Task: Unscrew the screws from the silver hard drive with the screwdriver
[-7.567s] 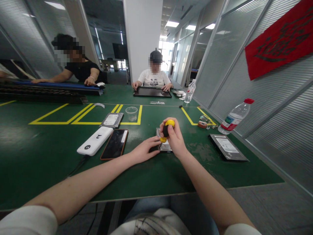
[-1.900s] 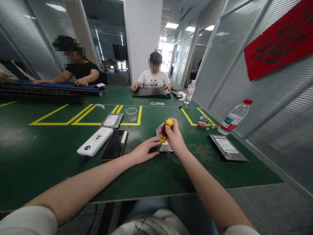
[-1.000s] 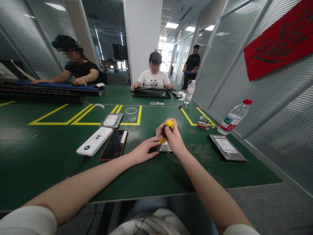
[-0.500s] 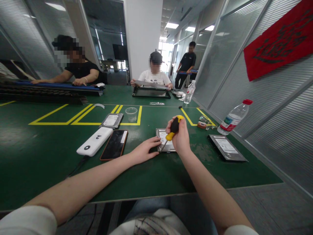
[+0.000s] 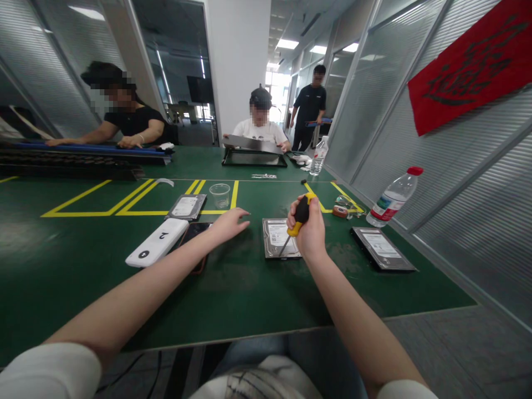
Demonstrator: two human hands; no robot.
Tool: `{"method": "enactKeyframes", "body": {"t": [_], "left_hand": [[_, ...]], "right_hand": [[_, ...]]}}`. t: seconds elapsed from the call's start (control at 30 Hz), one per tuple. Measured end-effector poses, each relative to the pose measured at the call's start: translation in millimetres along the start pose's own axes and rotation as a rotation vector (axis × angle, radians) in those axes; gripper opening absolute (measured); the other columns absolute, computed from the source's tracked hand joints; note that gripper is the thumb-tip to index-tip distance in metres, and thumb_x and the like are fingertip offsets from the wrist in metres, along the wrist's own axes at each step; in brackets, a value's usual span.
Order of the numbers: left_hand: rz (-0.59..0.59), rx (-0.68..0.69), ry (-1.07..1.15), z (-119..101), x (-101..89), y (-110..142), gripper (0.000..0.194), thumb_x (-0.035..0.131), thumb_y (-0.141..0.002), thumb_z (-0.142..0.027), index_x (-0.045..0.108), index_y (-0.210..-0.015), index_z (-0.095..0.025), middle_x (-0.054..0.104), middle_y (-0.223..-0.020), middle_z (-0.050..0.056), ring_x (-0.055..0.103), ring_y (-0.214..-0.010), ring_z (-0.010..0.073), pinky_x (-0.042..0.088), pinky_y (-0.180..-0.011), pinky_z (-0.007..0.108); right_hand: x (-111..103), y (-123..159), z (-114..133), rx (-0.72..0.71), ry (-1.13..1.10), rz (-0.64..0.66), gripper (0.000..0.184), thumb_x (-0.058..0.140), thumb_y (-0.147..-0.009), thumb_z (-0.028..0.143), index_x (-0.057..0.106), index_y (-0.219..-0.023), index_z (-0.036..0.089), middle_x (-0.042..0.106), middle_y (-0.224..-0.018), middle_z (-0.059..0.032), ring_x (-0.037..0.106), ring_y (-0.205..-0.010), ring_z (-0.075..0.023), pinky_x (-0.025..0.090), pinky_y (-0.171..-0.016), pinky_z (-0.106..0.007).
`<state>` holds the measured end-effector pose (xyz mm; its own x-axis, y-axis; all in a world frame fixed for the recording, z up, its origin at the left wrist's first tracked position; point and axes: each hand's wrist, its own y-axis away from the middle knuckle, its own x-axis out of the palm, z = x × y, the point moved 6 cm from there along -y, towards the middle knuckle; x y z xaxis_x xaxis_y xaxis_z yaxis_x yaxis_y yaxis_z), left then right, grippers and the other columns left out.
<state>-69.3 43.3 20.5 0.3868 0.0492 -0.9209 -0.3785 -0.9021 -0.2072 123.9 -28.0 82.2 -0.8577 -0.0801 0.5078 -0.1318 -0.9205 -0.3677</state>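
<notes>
A yellow-and-black screwdriver (image 5: 300, 215) is gripped in my right hand (image 5: 312, 233), its shaft slanting down to the left. The tip comes down at the lower part of a hard drive (image 5: 272, 235) lying flat, label up, in front of me; whether it touches cannot be made out. My left hand (image 5: 229, 225) hovers off to the left of that drive with fingers stretched out, and I see nothing in it. Just beyond it stands a clear plastic cup (image 5: 220, 195). My left forearm partly covers a dark phone (image 5: 200, 266).
To the left lie a white power bank (image 5: 157, 243) and another hard drive (image 5: 186, 206). On the right are a third drive (image 5: 381, 248), a red-capped bottle (image 5: 394, 197) and a brown tape roll (image 5: 339, 211). Co-workers are across the table (image 5: 233, 310), one holding a flat panel (image 5: 252, 144).
My left hand has let go of the hard drive's left edge and moved left and away from me toward the cup. My right hand still holds the screwdriver over the drive.
</notes>
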Motion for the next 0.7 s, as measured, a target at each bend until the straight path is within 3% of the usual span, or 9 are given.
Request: {"method": "enactKeyframes", "body": {"t": [0.1,0.27,0.43,0.7], "left_hand": [[0.017,-0.07,-0.051,19.0,5.3,-33.9,0.036,0.062,-0.088,-0.022,0.062,-0.121,-0.008,0.068,-0.114,0.016,0.065,-0.104,0.0286,0.05,-0.094,0.038],[0.051,-0.133,-0.116,21.9,30.0,-64.9,0.03,0.065,-0.09,-0.025,0.062,-0.117,-0.012,0.066,-0.11,0.011,0.064,-0.101,0.0243,0.053,-0.09,0.038],[0.051,-0.187,-0.179,24.0,39.1,-67.4,0.032,0.058,-0.096,-0.033,0.057,-0.123,-0.016,0.058,-0.123,0.01,0.062,-0.104,0.0225,0.054,-0.087,0.043],[0.093,-0.218,-0.202,24.4,26.9,-54.4,0.033,0.059,-0.095,-0.033,0.057,-0.124,-0.016,0.058,-0.123,0.01,0.062,-0.104,0.0228,0.054,-0.087,0.043]], "right_hand": [[-2.4,-1.1,0.4,-0.003,-0.026,-0.011,0.035,0.052,-0.085,0.059,0.048,-0.088,0.024,0.05,-0.064,0.007,0.042,-0.042,-0.0048,0.032,-0.039,-0.019],[-5.0,-1.6,-1.1,0.007,-0.042,-0.012,0.036,0.055,-0.083,0.059,0.05,-0.087,0.023,0.052,-0.062,0.0078,0.044,-0.04,-0.0037,0.033,-0.039,-0.018],[-5.0,-0.9,-0.6,0.018,-0.057,-0.006,0.036,0.057,-0.082,0.058,0.052,-0.086,0.023,0.053,-0.061,0.0079,0.044,-0.041,-0.0034,0.034,-0.039,-0.017],[-20.1,-13.5,27.3,-0.039,-0.082,-0.083,0.037,0.057,-0.082,0.059,0.052,-0.082,0.023,0.051,-0.061,0.0066,0.042,-0.041,-0.004,0.033,-0.038,-0.016]]}}
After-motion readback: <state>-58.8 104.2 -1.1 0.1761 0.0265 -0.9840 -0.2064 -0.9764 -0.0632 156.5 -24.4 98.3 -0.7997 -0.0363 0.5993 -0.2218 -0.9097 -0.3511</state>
